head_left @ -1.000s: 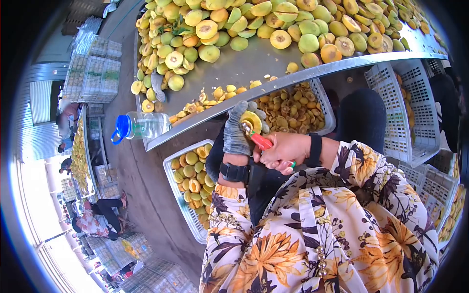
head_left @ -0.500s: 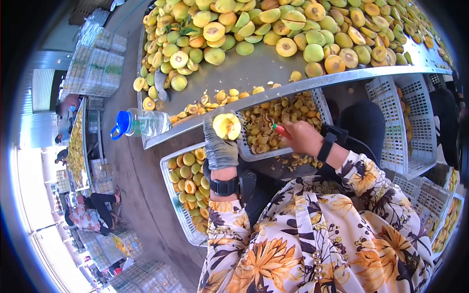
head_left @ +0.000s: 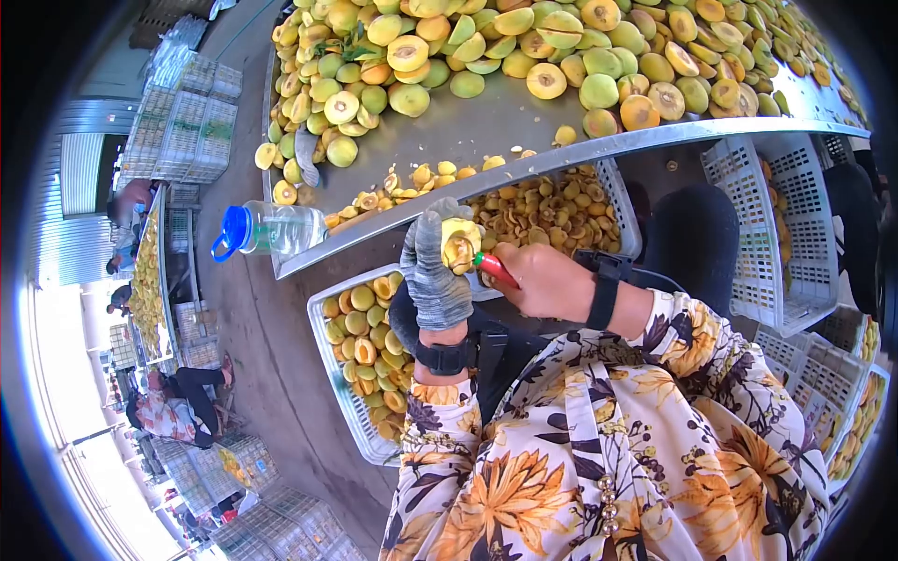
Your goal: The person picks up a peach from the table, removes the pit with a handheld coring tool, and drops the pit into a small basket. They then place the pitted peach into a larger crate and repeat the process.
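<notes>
My left hand [head_left: 438, 266], in a grey knit glove, is closed around a yellow peach half [head_left: 461, 245], its cut face turned to the right. My bare right hand [head_left: 547, 280] grips a small knife with a red and green handle [head_left: 496, 270]. The knife's front end meets the cut face of the peach half; its blade is hidden or too small to make out. Both hands are just in front of the metal table's edge [head_left: 561, 152], above a white crate [head_left: 629, 220] of fruit scraps. A crate [head_left: 323, 374] of peach halves stands below my left hand.
Many halved peaches [head_left: 468, 84] are piled on the table. A water bottle [head_left: 281, 231] with a blue cap and a grey glove [head_left: 306, 157] are at the left. Crates [head_left: 781, 243] stand at the right. Another person [head_left: 173, 407] sits at far left.
My right hand has moved left, bringing the knife to the peach half. The left hand has shifted slightly right and tilted the fruit toward the knife.
</notes>
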Available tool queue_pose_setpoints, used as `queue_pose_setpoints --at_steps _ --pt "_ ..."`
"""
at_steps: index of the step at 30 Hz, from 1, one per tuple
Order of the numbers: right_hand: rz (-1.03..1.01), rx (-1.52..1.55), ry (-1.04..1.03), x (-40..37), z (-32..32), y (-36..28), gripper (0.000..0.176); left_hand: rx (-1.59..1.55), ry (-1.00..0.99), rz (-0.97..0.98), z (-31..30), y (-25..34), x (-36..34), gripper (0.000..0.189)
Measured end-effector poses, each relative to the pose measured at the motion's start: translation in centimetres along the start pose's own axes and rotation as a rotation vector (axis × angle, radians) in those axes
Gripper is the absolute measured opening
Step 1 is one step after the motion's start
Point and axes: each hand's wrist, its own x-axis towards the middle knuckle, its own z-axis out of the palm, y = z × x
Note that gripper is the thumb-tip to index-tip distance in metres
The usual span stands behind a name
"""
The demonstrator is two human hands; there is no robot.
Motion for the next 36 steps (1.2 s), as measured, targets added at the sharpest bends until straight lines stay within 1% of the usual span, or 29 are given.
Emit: queue_pose_setpoints --at_steps 2,4,5,6,8,9,10,12,13,14,16,17,18,20,21,22,23,24,25,26,27,28,30,32,33,34,36 --pt "-0.02 -0.058 0.027 -0.3 0.2 -0.2 0.02 0.018 -0.002 0.023 -0.4 -0.2 0.1 0.037" --pt "0.403 0.542 -0.47 0.1 -1.8 -2.7 0.017 0.049 0.004 0.038 -0.4 0.0 0.2 0.036" --pt "0.515 0.848 -0.578 0.0 -1.5 -2.8 0.013 0.08 0.011 0.052 -0.3 0.1 0.2 0.036" --pt "0.516 0.849 -0.578 -0.1 -1.6 -2.9 0.013 0.081 0.012 0.051 -0.2 0.3 0.2 0.036" --pt "0.578 1.174 -0.698 -0.3 -1.7 -3.1 0.01 0.035 -0.064 0.034 0.1 0.8 0.4 0.031" --pt "0.619 1.384 -0.737 -0.4 -1.5 -2.6 0.01 0.004 -0.078 0.021 0.2 0.9 0.4 0.033" --pt "0.617 1.383 -0.74 -0.4 -1.6 -2.1 0.01 0.005 -0.076 0.024 0.4 1.0 0.5 0.033" --pt "0.495 1.557 -0.816 -0.7 -2.0 -1.3 0.012 -0.176 -0.084 -0.136 0.8 1.3 0.6 0.037" --pt "0.364 1.584 -0.908 -1.0 -2.2 -1.1 0.017 -0.36 -0.097 -0.24 -0.1 0.6 0.9 0.031" --pt "0.286 1.525 -0.981 -1.1 -2.5 -1.0 0.02 -0.36 -0.094 -0.235 -0.6 0.1 1.0 0.031" --pt "0.176 1.569 -0.952 -0.8 -4.3 -0.6 0.022 -0.11 -0.002 -0.079 -1.6 -0.7 1.0 0.029" --pt "0.106 1.719 -0.801 -0.7 -4.5 0.3 0.026 0.013 0.043 -0.002 -1.9 -1.1 1.0 0.03" --pt "0.134 1.687 -0.694 -0.5 -5.2 1.4 0.026 0.135 0.088 0.076 -2.1 -1.6 1.0 0.031" --pt "0.338 0.575 -0.592 0.9 -6.9 0.9 0.024 0.379 0.172 0.237 -2.5 -2.3 1.3 0.037" --pt "0.183 0.007 -0.414 0.1 -5.6 3.2 0.021 0.564 0.1 0.481 -2.8 -2.4 2.0 0.037" --pt "0.034 -0.553 -0.215 -1.0 -3.8 5.8 0.019 0.597 0.099 0.328 -3.3 -0.8 1.4 0.038" --pt "0.479 -0.823 -0.32 -0.2 -2.9 5.4 0.013 0.465 0.128 0.21 -2.8 0.8 0.2 0.038" --pt "0.488 -0.836 -0.304 -0.6 -3.7 5.4 0.013 0.332 0.16 0.096 -2.7 2.0 -1.0 0.037" --pt "0.28 -0.658 -0.124 -1.2 -4.4 5.4 0.01 0.399 0.181 0.236 -4.7 1.8 -1.3 0.038" --pt "0.078 -0.465 0.045 -1.9 -4.7 5.3 0.008 0.475 0.202 0.368 -8.0 1.3 -1.9 0.046" --pt "0.038 -0.417 0.038 -2.3 -4.2 6.2 0.01 0.907 0.195 0.502 -12.1 1.5 -3.1 0.042" --pt "0.05 -0.409 -0.023 -2.5 -4.2 6.3 0.014 1.336 0.18 0.639 -15.8 1.9 -4.3 0.04" --pt "0.13 -0.462 -0.054 -3.1 -3.6 7.3 0.019 0.902 0.407 0.012 -20.0 3.2 -6.8 0.044" --pt "0.154 -0.454 -0.073 -3.3 -3.4 7.6 0.02 1.49 0.421 -0.372 -17.4 5.6 -8.0 0.04" --pt "0.172 -0.444 -0.102 -3.4 -3.4 7.7 0.021 1.73 0.436 -0.457 -15.7 6.3 -7.4 0.042" --pt "0.177 -0.445 -0.096 -3.4 -3.4 7.8 0.021 1.732 0.429 -0.452 -15.3 6.2 -6.1 0.042" --pt "0.142 -0.343 -0.099 -3.5 -3.4 7.6 0.022 1.515 0.285 -0.068 -14.2 6.3 -2.6 0.04"
